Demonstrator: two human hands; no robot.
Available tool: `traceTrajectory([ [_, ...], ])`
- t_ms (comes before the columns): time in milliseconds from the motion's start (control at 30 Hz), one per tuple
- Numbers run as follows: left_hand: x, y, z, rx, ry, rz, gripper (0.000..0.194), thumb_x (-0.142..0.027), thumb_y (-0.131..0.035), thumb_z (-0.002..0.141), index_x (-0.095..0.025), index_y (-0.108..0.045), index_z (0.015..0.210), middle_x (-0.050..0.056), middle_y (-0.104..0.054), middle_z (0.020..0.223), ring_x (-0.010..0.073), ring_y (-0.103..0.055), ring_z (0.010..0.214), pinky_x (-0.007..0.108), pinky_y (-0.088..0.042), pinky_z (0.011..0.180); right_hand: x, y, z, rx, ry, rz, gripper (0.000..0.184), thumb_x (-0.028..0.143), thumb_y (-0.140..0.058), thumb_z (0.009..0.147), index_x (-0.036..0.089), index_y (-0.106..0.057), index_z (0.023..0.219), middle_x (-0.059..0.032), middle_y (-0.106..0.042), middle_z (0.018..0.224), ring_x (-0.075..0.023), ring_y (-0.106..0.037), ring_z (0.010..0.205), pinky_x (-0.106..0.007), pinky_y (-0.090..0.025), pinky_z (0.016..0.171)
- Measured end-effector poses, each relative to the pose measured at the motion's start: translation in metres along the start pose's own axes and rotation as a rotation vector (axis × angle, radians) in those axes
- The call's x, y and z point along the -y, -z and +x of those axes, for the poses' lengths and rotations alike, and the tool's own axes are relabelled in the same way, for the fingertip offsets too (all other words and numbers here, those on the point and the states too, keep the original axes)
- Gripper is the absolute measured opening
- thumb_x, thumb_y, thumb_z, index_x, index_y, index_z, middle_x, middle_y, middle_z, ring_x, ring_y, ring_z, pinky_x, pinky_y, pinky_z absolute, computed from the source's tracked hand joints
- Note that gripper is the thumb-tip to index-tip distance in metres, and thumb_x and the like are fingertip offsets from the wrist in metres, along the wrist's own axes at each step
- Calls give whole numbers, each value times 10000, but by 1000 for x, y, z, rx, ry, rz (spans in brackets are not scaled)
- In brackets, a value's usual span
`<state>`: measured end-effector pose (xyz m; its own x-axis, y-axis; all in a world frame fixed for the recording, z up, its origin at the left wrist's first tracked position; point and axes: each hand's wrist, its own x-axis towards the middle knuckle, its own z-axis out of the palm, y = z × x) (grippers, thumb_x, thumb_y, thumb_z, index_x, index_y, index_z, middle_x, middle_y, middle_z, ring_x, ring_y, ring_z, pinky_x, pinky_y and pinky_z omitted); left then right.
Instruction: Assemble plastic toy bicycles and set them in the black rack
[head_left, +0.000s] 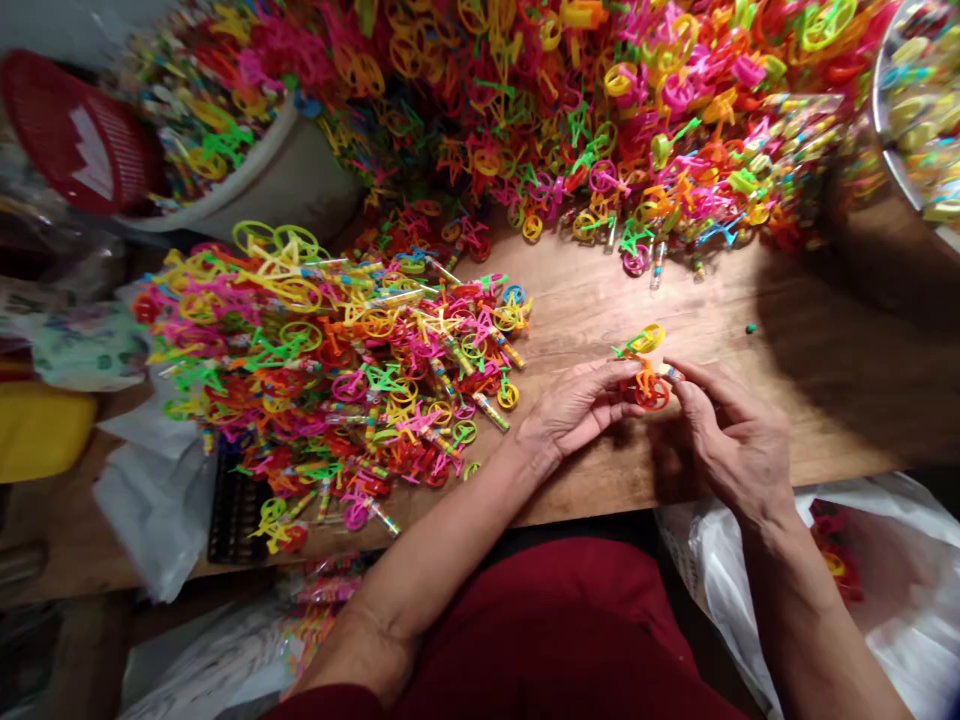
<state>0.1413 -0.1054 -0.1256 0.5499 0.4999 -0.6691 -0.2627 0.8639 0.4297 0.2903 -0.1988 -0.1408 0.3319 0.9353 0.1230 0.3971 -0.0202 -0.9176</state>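
A small plastic toy bicycle (646, 368) with an orange frame, a yellow wheel and a red wheel is pinched between both my hands above the wooden table (787, 400). My left hand (574, 408) grips it from the left with fingers closed on it. My right hand (724, 435) holds its right side, where a small striped tube shows at my fingertips. A heap of assembled bright toy bicycles (337, 370) lies to the left of my hands.
A far larger pile of loose coloured bicycle parts (600, 110) fills the back of the table. A white basin (225, 170) and a red basket (71, 135) stand at back left, a metal bowl (919, 110) at back right. White plastic bags (885, 590) hang at the front right.
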Motion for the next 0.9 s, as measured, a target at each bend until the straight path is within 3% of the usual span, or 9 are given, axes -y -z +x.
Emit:
traceTrajectory([
  [167,3,1,0,-27,15,-31,91,-79,-661,889,-96,-729,832,50,-729,788,101,-667,649,191,-512,548,-4,-4,5,-72,-135,106,203,408,-692,939,245,-769,1033,-53,-789,1018,-202,-744,906,-334,-606,840],
  [333,7,8,-2,-29,-16,24,45,-114,-701,873,-96,-735,851,38,-715,777,100,-648,659,206,-516,569,-10,-10,8,-14,-105,95,208,407,-652,968,246,-763,1038,-47,-785,1023,-191,-740,922,-301,-597,813],
  [600,8,12,-3,21,-65,189,108,-152,-659,905,-98,-741,860,23,-676,742,82,-577,601,200,-453,525,-6,-1,13,72,69,-25,167,355,-609,998,243,-728,1033,-55,-750,961,-193,-698,875,-334,-552,791],
  [800,14,18,2,71,-148,219,229,-274,-809,783,-72,-734,861,1,-646,714,57,-553,574,184,-429,509,-10,9,17,155,211,-73,147,303,-588,998,219,-709,1016,-49,-721,881,-184,-673,775,-327,-535,705],
  [900,15,19,3,103,-166,223,300,-318,-845,750,-63,-730,856,12,-663,713,59,-569,567,179,-432,507,-11,12,16,177,293,-110,172,247,-592,988,235,-720,1103,-55,-764,960,-193,-717,809,-322,-565,722],
])
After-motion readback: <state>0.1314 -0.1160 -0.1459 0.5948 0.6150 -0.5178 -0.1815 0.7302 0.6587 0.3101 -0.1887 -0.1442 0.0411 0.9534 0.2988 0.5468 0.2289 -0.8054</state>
